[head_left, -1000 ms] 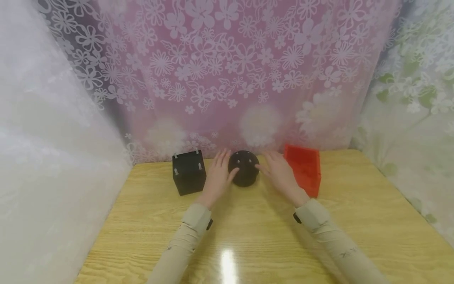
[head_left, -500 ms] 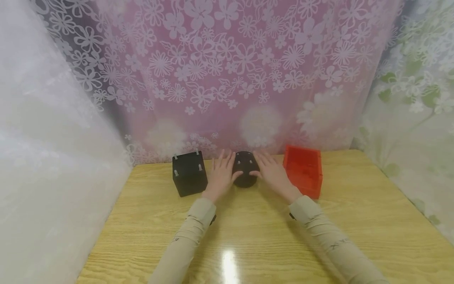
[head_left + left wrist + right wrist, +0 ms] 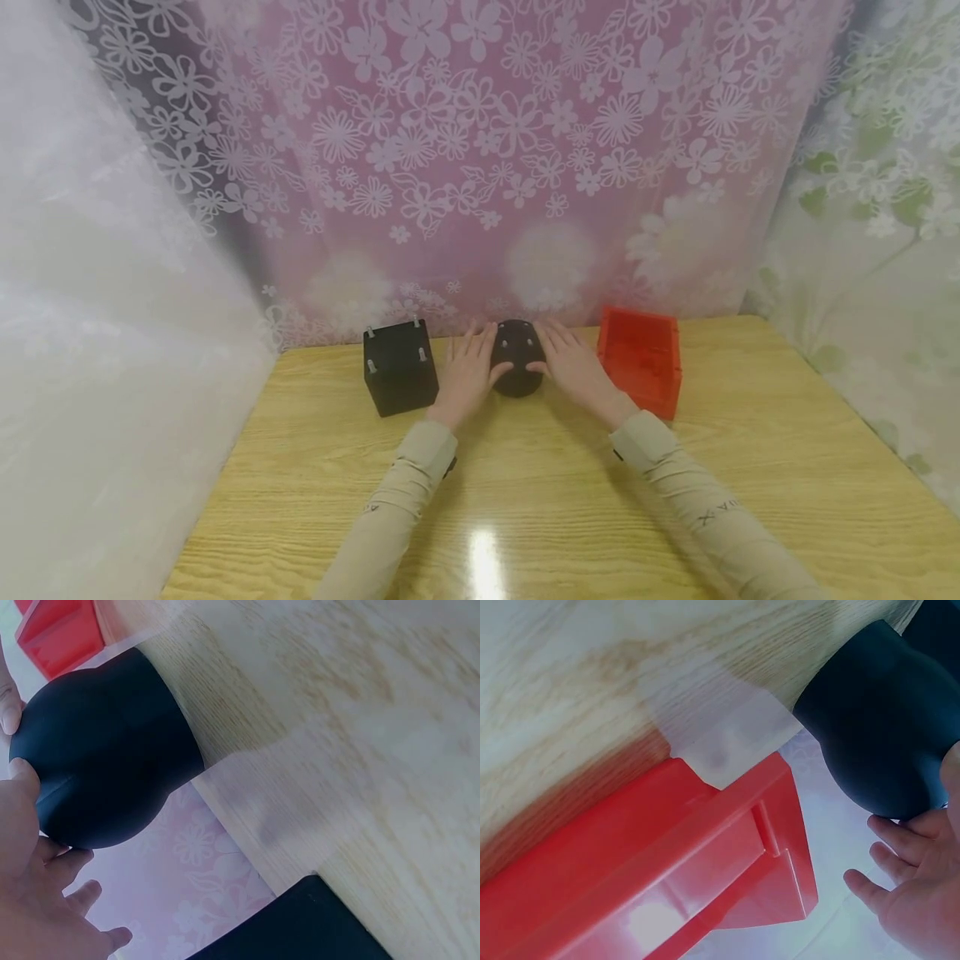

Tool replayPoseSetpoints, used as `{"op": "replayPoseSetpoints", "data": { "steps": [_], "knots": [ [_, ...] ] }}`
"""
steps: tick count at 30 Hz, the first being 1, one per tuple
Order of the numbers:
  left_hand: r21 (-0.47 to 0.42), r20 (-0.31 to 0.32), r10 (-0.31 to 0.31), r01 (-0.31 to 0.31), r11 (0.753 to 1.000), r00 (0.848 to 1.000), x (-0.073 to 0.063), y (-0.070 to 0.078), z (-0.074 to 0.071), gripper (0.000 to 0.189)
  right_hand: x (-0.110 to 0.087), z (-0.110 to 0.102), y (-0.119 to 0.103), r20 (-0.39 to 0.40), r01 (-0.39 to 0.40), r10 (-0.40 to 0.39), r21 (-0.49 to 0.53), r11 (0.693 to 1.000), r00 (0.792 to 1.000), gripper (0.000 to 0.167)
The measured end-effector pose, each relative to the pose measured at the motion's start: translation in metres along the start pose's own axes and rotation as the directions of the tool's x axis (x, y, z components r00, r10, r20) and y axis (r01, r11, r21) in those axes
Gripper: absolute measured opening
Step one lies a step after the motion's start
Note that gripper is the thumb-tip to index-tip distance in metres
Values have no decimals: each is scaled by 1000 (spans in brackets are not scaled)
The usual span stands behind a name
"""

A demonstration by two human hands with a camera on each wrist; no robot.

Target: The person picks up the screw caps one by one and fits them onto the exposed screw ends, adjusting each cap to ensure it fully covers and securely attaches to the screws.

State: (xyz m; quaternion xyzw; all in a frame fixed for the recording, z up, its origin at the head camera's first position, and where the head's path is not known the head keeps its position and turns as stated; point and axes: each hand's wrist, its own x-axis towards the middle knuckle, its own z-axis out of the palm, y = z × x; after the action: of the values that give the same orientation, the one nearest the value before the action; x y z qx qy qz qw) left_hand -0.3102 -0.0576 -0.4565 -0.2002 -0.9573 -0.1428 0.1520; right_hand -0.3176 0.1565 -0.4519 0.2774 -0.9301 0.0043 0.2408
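A black rounded vessel (image 3: 517, 354), bulging above a narrower base, stands at the back of the table with several small pale pegs on top. My left hand (image 3: 468, 367) lies along its left side, fingers extended and thumb across the front. From the right, my right hand (image 3: 573, 362) mirrors this, thumb toward the other thumb. In the left wrist view the thumb and nearest fingertips of the left hand (image 3: 41, 892) touch the bulge (image 3: 97, 750). The right wrist view shows the right hand (image 3: 919, 889) with spread fingers under the bulge's edge (image 3: 889, 742).
A black box (image 3: 403, 392) with upright pegs at its top corners stands just left of the left hand. An open red bin (image 3: 651, 406) stands right of the right hand. A pink floral curtain (image 3: 480, 192) hangs behind the wooden table (image 3: 540, 500).
Both hands have come inward from either side and now touch the black vessel. Since half a second ago they have hardly moved. The box and bin stay in place.
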Motion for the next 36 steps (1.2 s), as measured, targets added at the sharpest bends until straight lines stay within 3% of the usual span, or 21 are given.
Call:
{"op": "replayPoseSetpoints", "data": {
  "steps": [19, 27, 36],
  "knots": [
    [21, 29, -16, 15, 1000, 999, -1, 3, 3, 74, -2, 0, -1, -45, 16, -15, 16, 1000, 999, 76],
    [35, 44, -40, 39, 999, 998, -2, 5, 2, 74, -2, 2, -4, -24, 2, -2, 35, 999, 1000, 76],
    [37, 4, -7, 7, 999, 1000, -6, 6, 3, 74, -5, -2, -5, 8, -7, 7, 49, 999, 1000, 76]
  ]
}}
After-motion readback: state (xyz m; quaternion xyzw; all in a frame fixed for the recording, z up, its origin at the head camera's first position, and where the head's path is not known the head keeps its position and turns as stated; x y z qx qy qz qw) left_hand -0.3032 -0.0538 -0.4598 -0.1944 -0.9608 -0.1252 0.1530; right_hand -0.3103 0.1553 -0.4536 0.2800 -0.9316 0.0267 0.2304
